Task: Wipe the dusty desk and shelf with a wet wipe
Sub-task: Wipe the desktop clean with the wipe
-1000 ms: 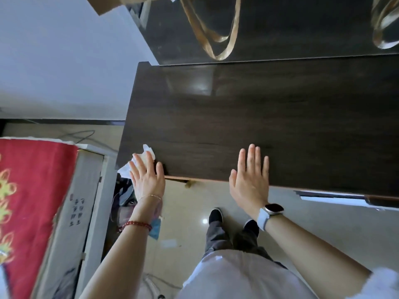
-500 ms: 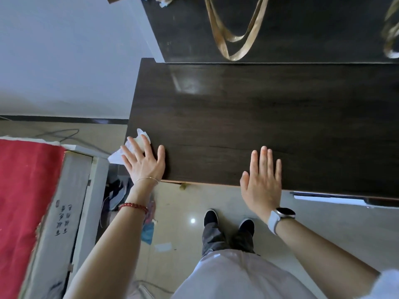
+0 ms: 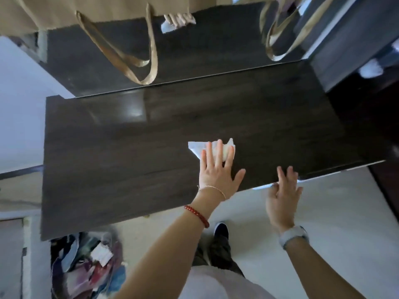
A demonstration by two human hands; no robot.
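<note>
Under the left hand's fingers [image 3: 218, 152], on the right-centre of the dark wood-grain worktop [image 3: 129, 160]: one crumpled white wet wipe [image 3: 199, 146], pressed flat to the surface. Its long axis runs left-right across the fingers; corners protrude beyond the fingertips on the far side and to the left.

Left hand [image 3: 217, 169]: fingers straight and spread, pressing the wipe, not curled round it. The broad unwiped-looking stretch of worktop lies to the wipe's left; the next stroke, by judgement, turns on that direction.

Right hand [image 3: 281, 199]: fingers relaxed, holding nothing, fingertips resting on the worktop's near edge, just beside the left hand. Blurred, so finer detail is uncertain.

Beyond: glossy dark raised shelf [image 3: 194, 61] at the worktop's far edge, tan bag handles [image 3: 151, 50] hanging over it.
</note>
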